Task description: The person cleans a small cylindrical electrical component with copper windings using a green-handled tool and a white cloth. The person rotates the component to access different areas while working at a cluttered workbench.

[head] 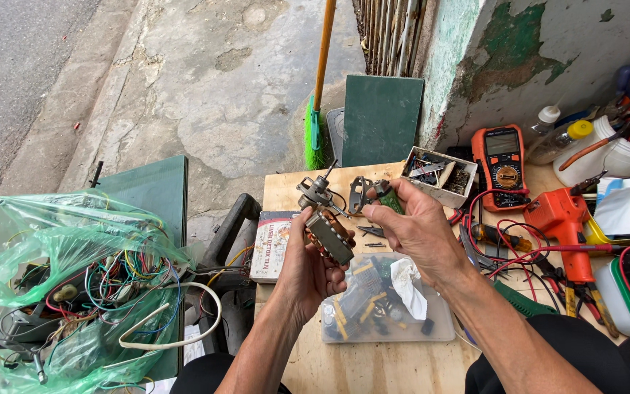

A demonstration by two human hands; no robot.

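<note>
One clear plastic box (432,328) of small parts nearest, left hand (308,266) clamped on one small motor (327,226) above it, right hand (421,230) pinching one green piece (390,197), one green bag (9,284) of tangled wires, one open box (442,191) of metal bits farthest

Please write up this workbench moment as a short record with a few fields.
Setting: plywood table outdoors beside a concrete pavement
Left hand: grips a small motor with its shaft up
Right hand: pinches a small green-handled tool
Below hands: clear parts box
Right of hands: orange multimeter, orange soldering gun
Left of table: green bag of wires
</note>
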